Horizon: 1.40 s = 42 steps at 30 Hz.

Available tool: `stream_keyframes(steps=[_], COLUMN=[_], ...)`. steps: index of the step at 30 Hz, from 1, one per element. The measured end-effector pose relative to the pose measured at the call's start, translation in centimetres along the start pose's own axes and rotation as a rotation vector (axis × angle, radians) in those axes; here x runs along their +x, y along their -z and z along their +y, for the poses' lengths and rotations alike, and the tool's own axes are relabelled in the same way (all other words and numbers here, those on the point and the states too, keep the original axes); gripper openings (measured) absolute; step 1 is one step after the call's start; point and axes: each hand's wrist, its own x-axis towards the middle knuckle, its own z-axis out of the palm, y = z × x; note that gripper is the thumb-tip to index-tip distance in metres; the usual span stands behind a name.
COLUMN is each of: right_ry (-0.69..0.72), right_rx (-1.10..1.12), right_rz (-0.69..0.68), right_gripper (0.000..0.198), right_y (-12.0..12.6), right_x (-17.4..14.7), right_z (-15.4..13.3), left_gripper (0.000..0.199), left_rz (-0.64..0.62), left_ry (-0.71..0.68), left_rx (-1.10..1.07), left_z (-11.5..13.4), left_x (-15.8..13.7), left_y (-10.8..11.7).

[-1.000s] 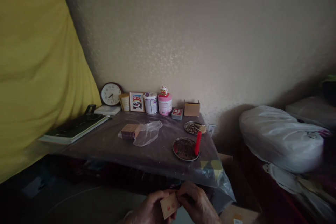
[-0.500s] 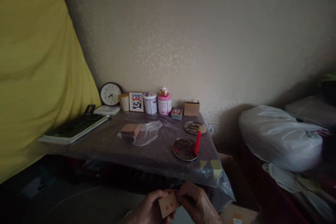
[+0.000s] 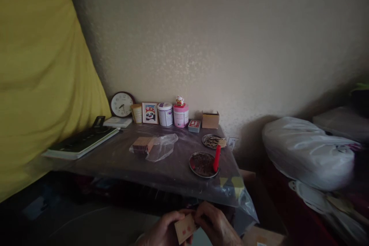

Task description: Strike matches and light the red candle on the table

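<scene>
Low in the view, below the table's front edge, my left hand is closed around a small tan matchbox with red print on its face. Its thumb lies along the top edge of the box. My right hand is closed at the box's right end, fingers bent and pinched against it. Whether anything small sits between those fingertips is hidden. On the table, a stack of similar tan boxes lies partly in a clear plastic wrapper. A red candle stands tilted on a dark round plate.
A second plate holds several matchsticks. Along the wall stand a clock, a panda picture, two canisters, a card box and an open carton. A dark book lies left; white bags sit right.
The view has shifted very slightly. Both hands stay together on the matchbox, which sits at almost the same place and angle.
</scene>
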Motion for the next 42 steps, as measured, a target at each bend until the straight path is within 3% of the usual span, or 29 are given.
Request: stream_keyframes(steps=[9,22,29,36,42], right_ry=[-0.017,0.062,-0.003,-0.131,-0.069], right_rx=[0.033,0.009,0.011,0.222,0.441], right_rz=[0.035,0.146,0.231,0.288,0.257], right_gripper=[0.02,0.021,0.017,0.022,0.021], right_y=[0.9,2.2,1.7,0.4,-1.2], right_x=[0.0,0.3,0.5,0.3,0.2], right_z=[-0.1,0.0,-0.5,-0.5,-1.3], left_gripper=[0.045,0.047,0.043,0.036,0.029], left_rz=[0.031,-0.05,-0.078,-0.081,-0.07], left_ry=[-0.058,-0.147,-0.23,-0.297,-0.367], left_rx=[0.032,-0.003,-0.01,-0.07,-0.15], left_z=[0.0,0.3,0.1,0.2,0.2], left_x=[-0.7,-0.5,-0.3,-0.1,0.3], left_y=[0.2,0.5,0.4,-0.1,-0.1])
